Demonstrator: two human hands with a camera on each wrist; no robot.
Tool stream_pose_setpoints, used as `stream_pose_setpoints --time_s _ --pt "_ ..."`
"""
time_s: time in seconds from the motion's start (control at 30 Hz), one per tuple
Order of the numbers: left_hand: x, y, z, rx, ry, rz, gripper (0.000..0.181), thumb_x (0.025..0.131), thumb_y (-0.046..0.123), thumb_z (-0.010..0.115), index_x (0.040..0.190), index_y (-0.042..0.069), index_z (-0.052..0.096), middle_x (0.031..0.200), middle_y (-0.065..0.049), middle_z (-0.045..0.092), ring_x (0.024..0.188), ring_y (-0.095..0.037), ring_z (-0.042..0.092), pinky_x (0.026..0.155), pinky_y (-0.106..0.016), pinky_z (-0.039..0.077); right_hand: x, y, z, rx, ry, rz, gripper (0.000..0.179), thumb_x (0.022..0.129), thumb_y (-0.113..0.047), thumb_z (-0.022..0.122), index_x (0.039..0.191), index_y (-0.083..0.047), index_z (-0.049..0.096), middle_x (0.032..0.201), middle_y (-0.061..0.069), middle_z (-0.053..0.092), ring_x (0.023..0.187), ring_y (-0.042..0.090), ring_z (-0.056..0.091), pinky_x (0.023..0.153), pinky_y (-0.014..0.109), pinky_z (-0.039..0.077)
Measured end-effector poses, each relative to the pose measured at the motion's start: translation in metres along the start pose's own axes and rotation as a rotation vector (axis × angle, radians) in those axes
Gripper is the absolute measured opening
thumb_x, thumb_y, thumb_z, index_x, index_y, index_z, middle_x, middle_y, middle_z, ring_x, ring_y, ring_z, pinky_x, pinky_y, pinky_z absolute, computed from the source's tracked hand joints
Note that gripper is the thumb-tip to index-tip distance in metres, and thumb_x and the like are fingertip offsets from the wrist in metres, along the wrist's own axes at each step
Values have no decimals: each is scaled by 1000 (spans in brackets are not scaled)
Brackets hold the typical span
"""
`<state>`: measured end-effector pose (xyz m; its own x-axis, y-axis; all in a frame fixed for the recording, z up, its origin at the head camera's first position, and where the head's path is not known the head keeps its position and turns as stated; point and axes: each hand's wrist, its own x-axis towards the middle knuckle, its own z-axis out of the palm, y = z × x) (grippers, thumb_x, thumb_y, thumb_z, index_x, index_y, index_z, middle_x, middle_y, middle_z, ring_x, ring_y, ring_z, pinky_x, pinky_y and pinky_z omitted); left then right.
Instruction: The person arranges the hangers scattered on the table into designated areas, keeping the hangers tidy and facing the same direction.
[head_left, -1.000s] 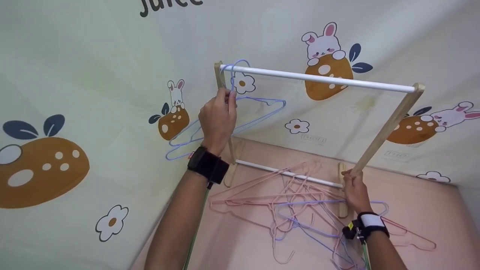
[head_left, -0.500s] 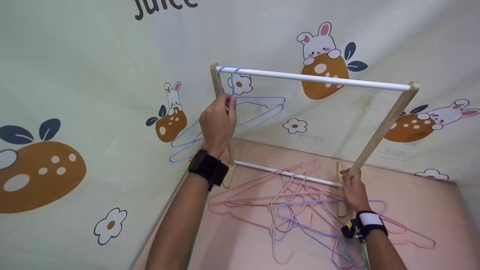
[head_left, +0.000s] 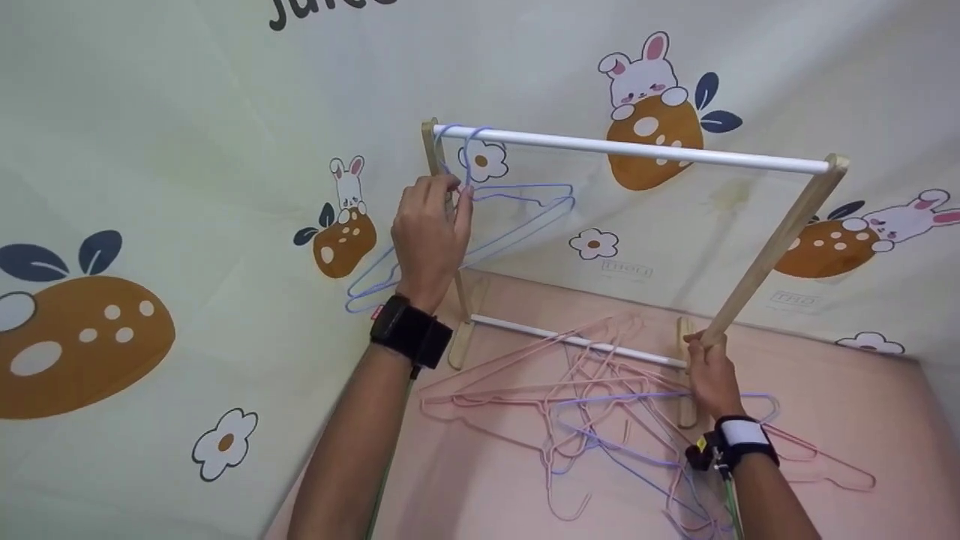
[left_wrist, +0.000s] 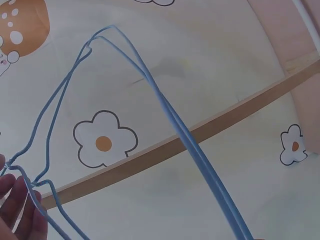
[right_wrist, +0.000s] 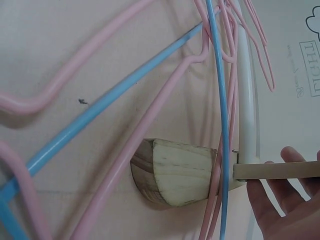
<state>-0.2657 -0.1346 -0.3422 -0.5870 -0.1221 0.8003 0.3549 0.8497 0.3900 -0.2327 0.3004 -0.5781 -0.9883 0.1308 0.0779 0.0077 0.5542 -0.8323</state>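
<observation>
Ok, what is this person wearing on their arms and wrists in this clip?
Both forearms are bare, with no sleeves in view. The left wrist carries a wide black strap with a small red tab at its edge. The right wrist carries a white band on a black mount with a small yellow detail. A thin green cable runs along the left forearm, another by the right wrist.

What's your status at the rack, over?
Left hand pinches the blue hangers hooked on the white rail. Right hand grips the wooden post. Loose hangers tangled at the base.
</observation>
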Motion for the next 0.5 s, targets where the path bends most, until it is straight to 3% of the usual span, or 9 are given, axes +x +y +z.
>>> stream_pose_setpoints --time_s 0.13,0.3,0.5 --pt "-1 5 -4 -12 23 15 27 110 26 71 119 2 77 117 -15 72 110 -33 69 96 -42 60 2 1 0 9 0 2 34 121 -26 34 141 -2 47 106 29 64 88 29 60 79 43 47" --pt "-8 16 -9 -1 64 83 26 109 26 73 119 2 78 121 -16 71 115 -34 66 100 -44 57 2 1 0 16 -5 15 35 121 -27 34 142 -1 47 109 28 64 91 30 60 82 44 47" --pt "-26 34 -8 -46 117 176 21 105 21 78 117 4 78 122 -14 72 113 -34 66 93 -46 56 0 0 0 -2 -1 1 36 121 -27 33 143 -1 46 116 30 64 97 36 60 85 46 46"
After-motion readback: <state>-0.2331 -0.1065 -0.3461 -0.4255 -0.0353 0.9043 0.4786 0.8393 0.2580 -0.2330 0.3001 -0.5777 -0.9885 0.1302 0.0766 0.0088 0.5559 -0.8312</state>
